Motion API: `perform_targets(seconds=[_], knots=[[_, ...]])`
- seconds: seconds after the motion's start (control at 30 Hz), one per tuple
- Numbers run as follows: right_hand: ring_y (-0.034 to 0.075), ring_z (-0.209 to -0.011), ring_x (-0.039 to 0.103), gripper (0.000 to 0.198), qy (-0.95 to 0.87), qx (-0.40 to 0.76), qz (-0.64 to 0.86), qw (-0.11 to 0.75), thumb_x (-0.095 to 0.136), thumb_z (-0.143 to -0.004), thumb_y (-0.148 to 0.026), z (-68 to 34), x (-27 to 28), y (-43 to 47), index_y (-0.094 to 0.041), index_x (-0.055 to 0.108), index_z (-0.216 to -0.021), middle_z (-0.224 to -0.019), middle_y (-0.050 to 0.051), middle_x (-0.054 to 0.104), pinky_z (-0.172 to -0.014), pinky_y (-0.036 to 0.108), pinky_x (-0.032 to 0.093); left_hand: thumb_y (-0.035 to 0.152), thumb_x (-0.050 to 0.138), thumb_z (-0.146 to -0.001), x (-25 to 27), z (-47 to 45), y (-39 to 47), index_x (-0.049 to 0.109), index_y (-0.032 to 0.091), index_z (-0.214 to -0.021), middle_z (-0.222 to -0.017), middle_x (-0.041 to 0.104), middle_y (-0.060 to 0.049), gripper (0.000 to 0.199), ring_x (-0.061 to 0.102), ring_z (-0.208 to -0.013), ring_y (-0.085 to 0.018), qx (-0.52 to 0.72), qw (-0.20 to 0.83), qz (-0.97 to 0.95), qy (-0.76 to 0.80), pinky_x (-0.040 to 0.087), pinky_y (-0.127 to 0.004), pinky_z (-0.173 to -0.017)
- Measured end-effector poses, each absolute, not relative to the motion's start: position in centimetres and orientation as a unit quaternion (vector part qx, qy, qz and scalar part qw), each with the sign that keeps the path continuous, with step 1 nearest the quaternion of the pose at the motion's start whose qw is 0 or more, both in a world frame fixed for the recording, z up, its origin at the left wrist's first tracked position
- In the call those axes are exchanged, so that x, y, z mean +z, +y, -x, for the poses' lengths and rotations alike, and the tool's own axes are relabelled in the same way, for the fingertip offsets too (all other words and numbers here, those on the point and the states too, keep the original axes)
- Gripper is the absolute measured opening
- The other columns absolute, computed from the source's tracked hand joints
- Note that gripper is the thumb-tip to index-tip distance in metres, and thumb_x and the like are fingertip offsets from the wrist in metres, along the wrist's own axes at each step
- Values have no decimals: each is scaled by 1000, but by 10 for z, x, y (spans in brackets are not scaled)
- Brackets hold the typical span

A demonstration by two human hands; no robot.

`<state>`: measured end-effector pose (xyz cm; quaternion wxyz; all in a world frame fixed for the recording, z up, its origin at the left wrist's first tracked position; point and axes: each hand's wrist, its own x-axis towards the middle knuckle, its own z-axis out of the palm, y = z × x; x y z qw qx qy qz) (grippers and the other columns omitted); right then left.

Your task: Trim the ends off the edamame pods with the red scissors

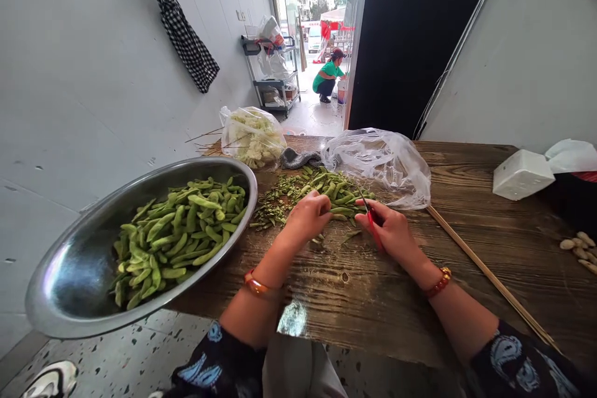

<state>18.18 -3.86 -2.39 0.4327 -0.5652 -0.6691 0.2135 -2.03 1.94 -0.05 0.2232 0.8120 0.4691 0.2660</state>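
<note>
My right hand (392, 230) is closed on red-handled scissors (373, 227), their blades pointing up and away over the table. Opposite it, my left hand (308, 217) is pinched closed on what appears to be a green soybean pod, mostly hidden by the fingers. Just beyond both hands lies a pile of green soybean pods (338, 189), with small trimmed ends (275, 202) scattered on its left side. A large metal basin (79, 280) to the left holds many more pods (181, 230).
Behind the pile are a bag of pale cauliflower-like pieces (254, 137), a grey cloth (301, 158) and a crumpled clear plastic bag (380, 161). Thin wooden sticks (489, 273) lie at right, near a white box (522, 174) and peanuts (581, 245). A person (330, 74) squats outside the doorway.
</note>
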Motion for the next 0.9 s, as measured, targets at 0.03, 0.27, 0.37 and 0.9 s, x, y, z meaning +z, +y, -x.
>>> perform_targets(seconds=[0.03,0.27,0.37,0.9], knots=[[14,-61,54,47,-662,226,562,441,57,-84,-50,-182,-24,-38,-15,66,-113,-68,0,63,-59,24,44,15,65,-71,0,20,20,58,17,-65,-73,55,-2,10,50,-68,-14,313,267,-791,453,37,-24,-63],[12,-61,49,49,-655,270,547,445,59,-83,-49,-182,-24,-38,-15,64,-118,-67,-2,55,-58,23,42,33,75,-65,7,14,13,62,14,-78,-67,52,3,27,39,-49,-4,439,558,-576,405,31,-18,-45],[13,-64,50,52,-663,290,535,435,59,-82,-50,-180,-26,-38,-14,62,-120,-71,0,57,-60,24,43,33,77,-63,8,10,9,62,13,-77,-66,51,3,29,40,-49,-4,430,582,-563,399,32,-17,-45],[15,-63,53,51,-694,238,544,407,63,-79,-50,-179,-26,-40,-11,67,-112,-72,2,63,-60,26,45,37,70,-72,3,3,5,69,12,-81,-70,60,-1,26,47,-66,-10,378,524,-659,386,35,-21,-62]])
